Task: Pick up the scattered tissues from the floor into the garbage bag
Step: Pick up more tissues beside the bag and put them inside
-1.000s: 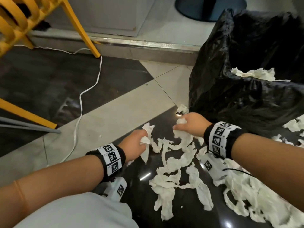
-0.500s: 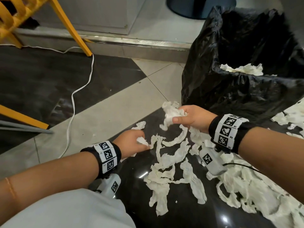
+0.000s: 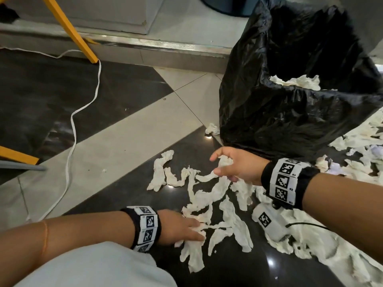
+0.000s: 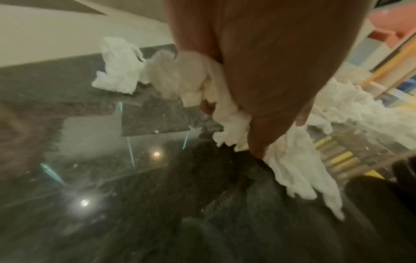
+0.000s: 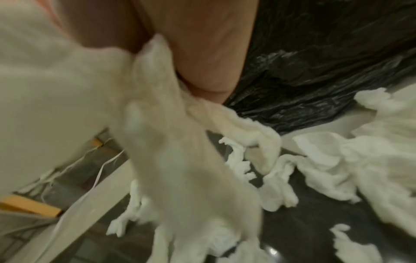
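Observation:
White tissue strips [image 3: 209,195] lie scattered on the dark glossy floor in front of me. My left hand [image 3: 198,232] is low and near my body, fingers curled over a bunch of tissue [image 4: 229,124] that trails from it. Farther out, my right hand [image 3: 217,164] grips a crumpled tissue [image 3: 224,161], which hangs blurred from the palm [image 5: 171,160] in the right wrist view. The black garbage bag [image 3: 279,112] stands open just beyond the right hand, with tissues inside [image 3: 296,81]. A small wad [image 3: 211,128] lies at the bag's foot.
More tissues [image 3: 356,139] are heaped to the right of the bag and under my right forearm. A white cable [image 3: 71,129] snakes over the floor at left, past yellow chair legs [image 3: 70,30]. A raised metal-edged step [image 3: 157,45] runs behind.
My left hand has drawn back toward my body onto nearer strips, still holding tissue. The right hand has come down and back a little, over the pile.

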Action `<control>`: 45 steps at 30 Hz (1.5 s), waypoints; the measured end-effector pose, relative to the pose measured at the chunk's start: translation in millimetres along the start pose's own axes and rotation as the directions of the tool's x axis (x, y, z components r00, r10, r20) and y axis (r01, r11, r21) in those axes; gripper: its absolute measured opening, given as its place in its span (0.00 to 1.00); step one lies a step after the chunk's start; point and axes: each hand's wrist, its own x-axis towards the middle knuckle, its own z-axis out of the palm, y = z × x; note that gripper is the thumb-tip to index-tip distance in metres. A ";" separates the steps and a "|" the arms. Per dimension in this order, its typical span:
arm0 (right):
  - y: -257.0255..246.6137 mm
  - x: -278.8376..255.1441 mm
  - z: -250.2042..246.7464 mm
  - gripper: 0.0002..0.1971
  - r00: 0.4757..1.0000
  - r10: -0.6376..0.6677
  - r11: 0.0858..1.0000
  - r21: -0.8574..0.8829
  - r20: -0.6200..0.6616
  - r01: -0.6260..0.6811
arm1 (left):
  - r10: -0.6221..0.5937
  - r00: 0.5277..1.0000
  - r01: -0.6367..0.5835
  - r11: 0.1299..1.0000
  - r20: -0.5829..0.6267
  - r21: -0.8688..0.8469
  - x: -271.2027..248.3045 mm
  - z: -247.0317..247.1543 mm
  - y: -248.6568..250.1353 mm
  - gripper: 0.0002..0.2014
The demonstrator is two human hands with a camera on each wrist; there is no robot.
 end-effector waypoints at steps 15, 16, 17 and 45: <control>83.4 -14.0 55.5 0.37 0.835 0.306 0.276 -0.882 0.458 0.382 | -0.192 0.908 0.149 0.979 -0.373 -0.140 -21.1 -12.9 -34.9 0.14; 84.4 -14.2 62.4 0.37 0.842 0.325 0.280 -0.894 0.430 0.349 | -0.154 0.922 0.116 0.985 -0.356 -0.127 -22.0 -9.1 -30.9 0.15; 83.5 -13.5 67.9 0.35 0.850 0.337 0.280 -0.905 0.404 0.319 | -0.114 0.938 0.078 0.990 -0.326 -0.121 -22.2 -3.9 -26.5 0.17; 11.6 18.8 8.3 0.08 0.997 0.006 0.912 -0.410 0.072 0.024 | -0.421 0.869 0.336 0.888 -0.259 -0.314 -33.3 6.0 -35.4 0.09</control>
